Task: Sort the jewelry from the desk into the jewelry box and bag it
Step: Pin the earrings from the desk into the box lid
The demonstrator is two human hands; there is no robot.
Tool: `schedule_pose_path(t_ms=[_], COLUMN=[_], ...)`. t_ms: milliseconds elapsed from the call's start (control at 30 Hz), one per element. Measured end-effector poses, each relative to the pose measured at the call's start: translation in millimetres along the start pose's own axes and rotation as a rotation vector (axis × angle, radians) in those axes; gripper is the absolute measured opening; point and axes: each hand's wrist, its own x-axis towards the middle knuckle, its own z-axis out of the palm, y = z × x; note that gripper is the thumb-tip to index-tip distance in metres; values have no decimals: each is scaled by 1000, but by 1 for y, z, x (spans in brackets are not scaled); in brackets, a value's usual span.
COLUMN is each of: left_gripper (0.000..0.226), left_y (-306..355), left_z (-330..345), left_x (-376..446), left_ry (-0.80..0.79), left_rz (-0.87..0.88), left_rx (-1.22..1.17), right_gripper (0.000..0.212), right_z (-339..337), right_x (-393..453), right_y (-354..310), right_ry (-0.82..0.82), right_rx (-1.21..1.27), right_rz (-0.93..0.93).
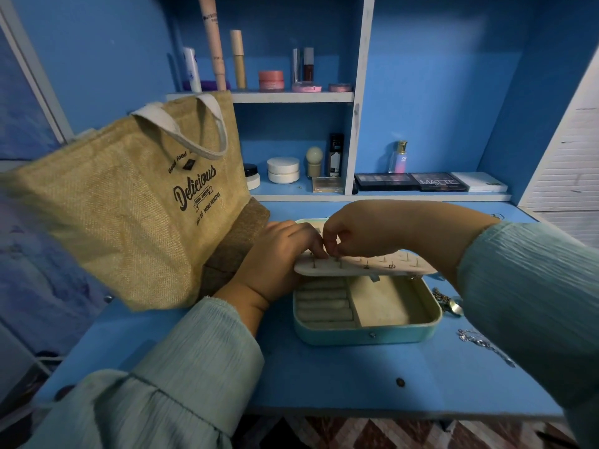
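Blue counter under makeup shelves: at its left edge the burlap tote bag stands unpacked. Left hand steadies the earring panel over the open jewelry box; right hand pinches a stud there. Silver chains wait near the right edge, so sorting looks midway.

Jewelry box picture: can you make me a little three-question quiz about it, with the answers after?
1. True or false: the jewelry box is closed.
2. What word is printed largest on the jute bag?
3. Where do the silver chains lie: A) inside the box, B) on the desk to the box's right, C) on the shelf?

Key: 1 false, it is open, and both the left hand and right hand are at its earring panel. 2 Delicious. 3 B.
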Motion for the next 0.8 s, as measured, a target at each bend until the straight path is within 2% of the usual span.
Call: schedule_pose_path(t_ms=[267, 433, 533, 800], left_gripper=[12, 2, 15, 16], left_y=[6, 9, 9, 10], left_z=[-3, -3, -4, -4], left_x=[2, 2, 1, 1], left_ry=[-9, -30, -38, -28], left_rz=[-42, -68, -83, -102], left_rx=[24, 29, 18, 67], right_gripper=[15, 17, 16, 15], right_z=[0, 2, 0, 0], right_x=[-1, 1, 3, 9], right_y=[0, -1, -1, 8], right_ry=[18, 36, 23, -16], right_rx=[-33, -86, -44, 124], right_rz=[10, 1, 9, 19])
